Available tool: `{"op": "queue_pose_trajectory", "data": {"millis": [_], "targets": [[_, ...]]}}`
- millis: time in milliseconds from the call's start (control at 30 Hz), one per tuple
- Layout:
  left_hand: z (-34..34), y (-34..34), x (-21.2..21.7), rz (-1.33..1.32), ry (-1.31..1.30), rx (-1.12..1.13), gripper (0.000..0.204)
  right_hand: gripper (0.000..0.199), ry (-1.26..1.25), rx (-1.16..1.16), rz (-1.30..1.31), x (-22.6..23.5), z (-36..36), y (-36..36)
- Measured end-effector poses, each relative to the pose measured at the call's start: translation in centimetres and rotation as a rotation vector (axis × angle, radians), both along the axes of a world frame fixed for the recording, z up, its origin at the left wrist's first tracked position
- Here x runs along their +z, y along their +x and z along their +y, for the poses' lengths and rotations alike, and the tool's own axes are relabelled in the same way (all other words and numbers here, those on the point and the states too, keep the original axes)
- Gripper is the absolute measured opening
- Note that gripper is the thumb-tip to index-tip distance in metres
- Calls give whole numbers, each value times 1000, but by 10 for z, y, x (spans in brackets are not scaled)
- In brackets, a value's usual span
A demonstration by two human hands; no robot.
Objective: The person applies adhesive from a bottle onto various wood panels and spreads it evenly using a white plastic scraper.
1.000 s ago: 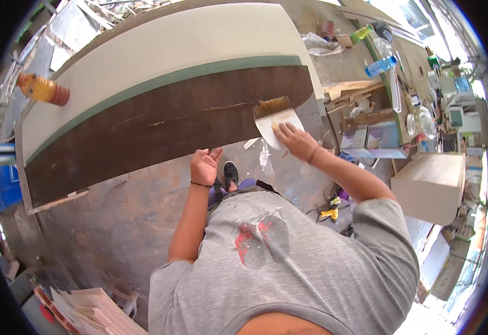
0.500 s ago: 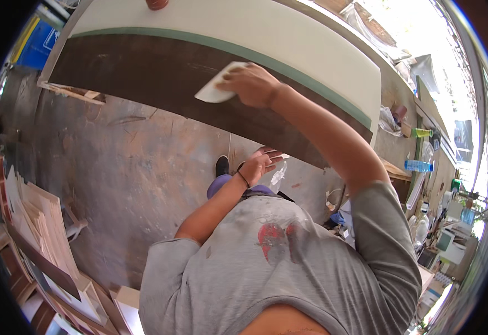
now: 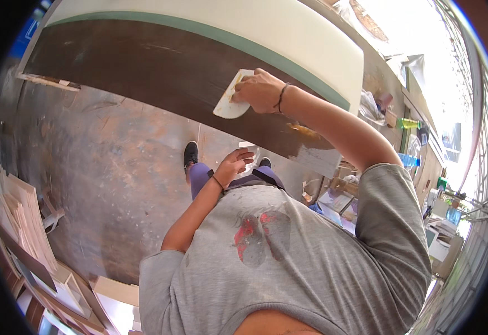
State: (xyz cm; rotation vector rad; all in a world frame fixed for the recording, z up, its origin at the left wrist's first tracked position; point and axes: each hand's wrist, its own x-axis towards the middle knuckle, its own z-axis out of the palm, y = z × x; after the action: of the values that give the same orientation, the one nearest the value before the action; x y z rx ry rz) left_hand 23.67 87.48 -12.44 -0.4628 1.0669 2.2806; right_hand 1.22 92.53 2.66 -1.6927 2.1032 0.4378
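Observation:
My right hand [image 3: 260, 92] grips a white putty spreader [image 3: 231, 106], a thin flat blade with yellowish smears. Its lower edge is against or just over the dark brown strip of a long panel [image 3: 143, 61]; contact is hard to tell. A green band [image 3: 199, 28] and a cream area [image 3: 288, 28] lie beyond the brown. Shiny amber streaks [image 3: 305, 131] show on the brown under my right forearm. Below the panel's near edge, my left hand [image 3: 231, 166] has its fingers curled by a pale, partly see-through flat piece [image 3: 248, 146], whose kind I cannot make out.
Stacked boards [image 3: 26, 212] stand at the left. On the right, a bench [image 3: 389, 78] carries a green bottle [image 3: 408, 123], a blue bottle [image 3: 409, 161] and plastic wrap. My shoe [image 3: 191, 153] is on the stained floor [image 3: 115, 167] below the panel's near edge.
The view has shifted, and a reddish pot at the top has left it. My right hand has drawn the spreader toward the near edge, turning it steeper. My left hand's fingers are more curled.

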Motion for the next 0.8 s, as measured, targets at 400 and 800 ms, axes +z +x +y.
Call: {"op": "queue_pose_trajectory", "data": {"millis": [400, 800], "targets": [[243, 2, 28, -126, 135, 65, 27, 34, -160, 63, 13, -12, 209, 23], [307, -2, -4, -69, 439, 564, 23, 23, -149, 107, 14, -20, 336, 28]]}}
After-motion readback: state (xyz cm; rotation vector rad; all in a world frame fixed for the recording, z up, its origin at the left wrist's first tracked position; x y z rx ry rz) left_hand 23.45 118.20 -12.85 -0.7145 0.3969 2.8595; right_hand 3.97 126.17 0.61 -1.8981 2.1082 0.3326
